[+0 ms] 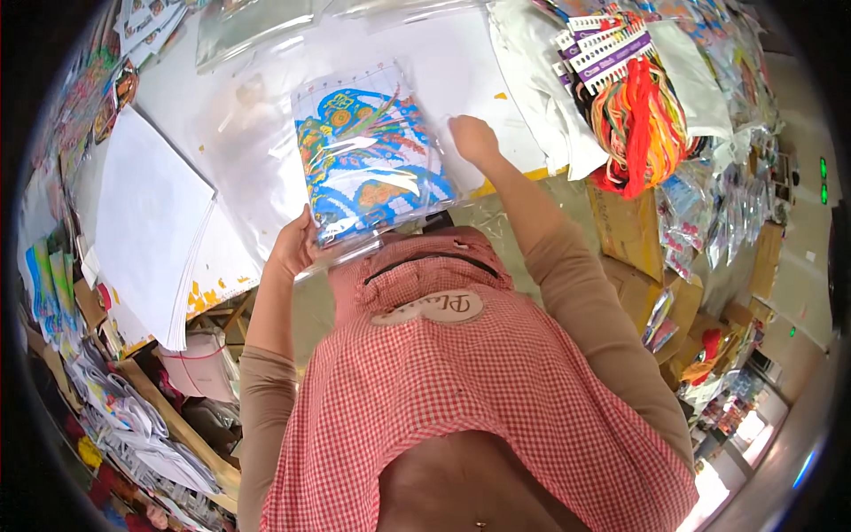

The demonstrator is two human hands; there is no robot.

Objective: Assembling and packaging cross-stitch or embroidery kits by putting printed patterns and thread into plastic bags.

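Note:
A clear plastic bag (pixel 353 249) lies over the near edge of the white table, with a folded printed sheet (pixel 377 191) in blue, yellow and red inside it. My left hand (pixel 294 245) grips the bag's near left corner, thumb on top and the other fingers mostly hidden. Beside the bag's right edge, my right hand (pixel 474 140) is closed with its fingers curled in. Whatever those fingers may pinch is too hard to see against the white surface. Glare covers parts of the bag.
To the left a stack of white paper (pixel 151 213) overhangs the table (pixel 461 58). At the right, bundles of coloured thread (pixel 638 129) on punched cards lie over white packets (pixel 541 97). More clear bags (pixel 253 31) are at the back. Cardboard boxes (pixel 629 230) stand below right.

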